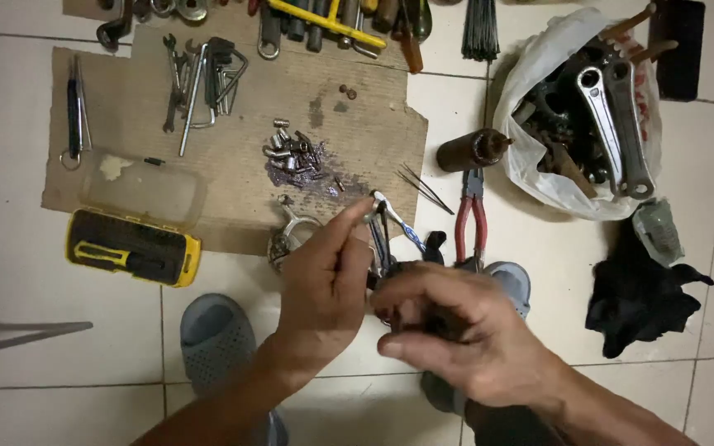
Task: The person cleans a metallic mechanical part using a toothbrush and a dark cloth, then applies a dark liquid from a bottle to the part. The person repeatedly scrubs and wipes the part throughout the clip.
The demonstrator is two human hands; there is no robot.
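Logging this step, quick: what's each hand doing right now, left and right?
Left hand: closed, fingertips pinching the top of a small metal part.
Right hand: closed around the lower end of the same part, which it mostly hides.

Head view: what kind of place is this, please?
Probably an informal bicycle repair spot on a tiled floor: wrenches and hex keys lie on cardboard, a plastic bag holds crank arms, and red-handled pliers lie nearby.
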